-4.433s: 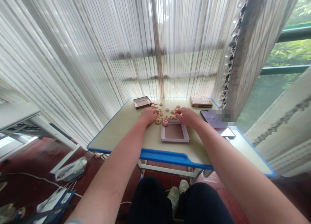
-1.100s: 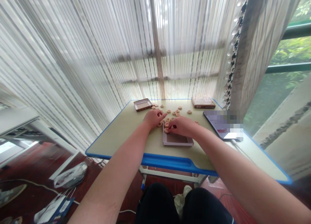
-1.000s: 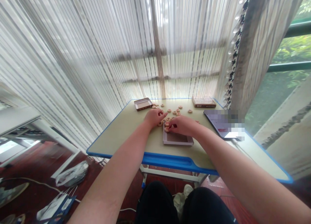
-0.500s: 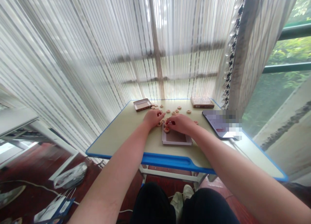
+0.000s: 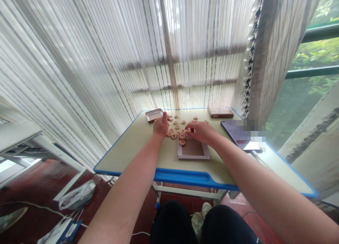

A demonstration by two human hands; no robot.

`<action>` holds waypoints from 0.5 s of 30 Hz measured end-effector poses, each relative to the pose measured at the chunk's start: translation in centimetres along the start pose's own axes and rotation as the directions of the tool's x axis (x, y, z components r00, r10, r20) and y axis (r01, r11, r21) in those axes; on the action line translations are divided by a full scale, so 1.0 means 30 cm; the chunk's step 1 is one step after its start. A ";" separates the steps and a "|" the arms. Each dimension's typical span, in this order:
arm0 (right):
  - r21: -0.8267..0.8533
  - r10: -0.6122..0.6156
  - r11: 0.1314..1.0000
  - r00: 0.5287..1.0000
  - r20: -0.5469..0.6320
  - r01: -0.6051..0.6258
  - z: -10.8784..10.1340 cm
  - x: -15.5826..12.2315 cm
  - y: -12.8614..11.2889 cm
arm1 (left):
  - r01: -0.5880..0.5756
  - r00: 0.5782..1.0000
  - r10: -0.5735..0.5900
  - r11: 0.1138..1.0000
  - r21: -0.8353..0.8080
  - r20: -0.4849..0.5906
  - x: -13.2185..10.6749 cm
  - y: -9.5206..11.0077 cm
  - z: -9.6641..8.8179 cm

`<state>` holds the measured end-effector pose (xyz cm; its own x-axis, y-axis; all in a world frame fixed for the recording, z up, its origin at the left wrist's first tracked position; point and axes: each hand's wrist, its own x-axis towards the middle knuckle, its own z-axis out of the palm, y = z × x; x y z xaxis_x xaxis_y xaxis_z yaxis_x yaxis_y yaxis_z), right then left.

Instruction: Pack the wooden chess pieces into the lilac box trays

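Observation:
Round wooden Chinese chess pieces point(image 5: 177, 127) with red or dark characters lie scattered over the tabletop. In the left side of a shallow open box point(image 5: 194, 157) sits one red-marked piece point(image 5: 182, 142), with another piece point(image 5: 182, 135) just behind it at the box's back corner. My right hand point(image 5: 201, 131) hovers over the box's back edge, thumb and forefinger apart, close to several pieces. Left of the pieces, my left hand point(image 5: 161, 126) is raised with its thumb up and fingers curled in; whether anything is inside them is hidden.
A shallow box lid point(image 5: 154, 115) lies at the back left. Another flat box point(image 5: 220, 111) stands at the back right, and a tablet point(image 5: 235, 135) with a cable lies on the right. The table point(image 5: 127, 145) has a blue edge; curtains hang behind it.
My right hand has let go of the piece at the box's back corner and moved slightly right. My left hand has drawn back left off the pieces, its thumb now upright.

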<state>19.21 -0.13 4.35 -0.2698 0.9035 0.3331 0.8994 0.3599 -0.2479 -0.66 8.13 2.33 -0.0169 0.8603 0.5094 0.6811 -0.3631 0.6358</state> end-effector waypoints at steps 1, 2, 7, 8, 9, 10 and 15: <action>-0.016 0.040 0.999 0.999 -0.020 -0.041 -0.004 0.001 0.010 | 0.001 1.000 -0.001 0.999 0.043 0.008 0.002 -0.003 0.000; -0.035 0.087 0.995 0.995 -0.041 -0.088 -0.007 0.002 0.021 | -0.010 1.000 0.007 0.995 0.101 0.023 0.003 -0.005 0.001; -0.104 0.132 0.986 0.991 0.023 -0.129 -0.007 0.013 0.071 | -0.075 0.980 -0.015 0.898 0.433 0.200 -0.010 -0.004 0.017; -0.094 0.109 0.990 0.992 0.061 -0.103 -0.004 0.016 0.076 | -0.063 0.971 -0.055 0.880 0.471 0.233 -0.010 -0.004 0.021; -0.078 0.092 0.993 0.992 0.089 -0.085 -0.001 0.020 0.079 | -0.047 0.963 -0.093 0.867 0.495 0.254 -0.007 -0.005 0.023; -0.063 0.087 0.995 0.991 0.101 -0.081 0.002 0.023 0.080 | -0.026 0.958 -0.122 0.862 0.506 0.258 0.000 -0.007 0.024; -0.010 0.045 0.999 0.993 0.109 -0.044 0.003 0.018 0.064 | 0.103 0.954 -0.220 0.877 0.470 0.202 0.045 -0.019 0.003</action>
<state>20.75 1.06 3.97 -0.2647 0.9388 0.2206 0.9139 0.3172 -0.2532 -1.02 9.54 2.59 -0.0182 0.9733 0.2290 0.9394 -0.0617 0.3371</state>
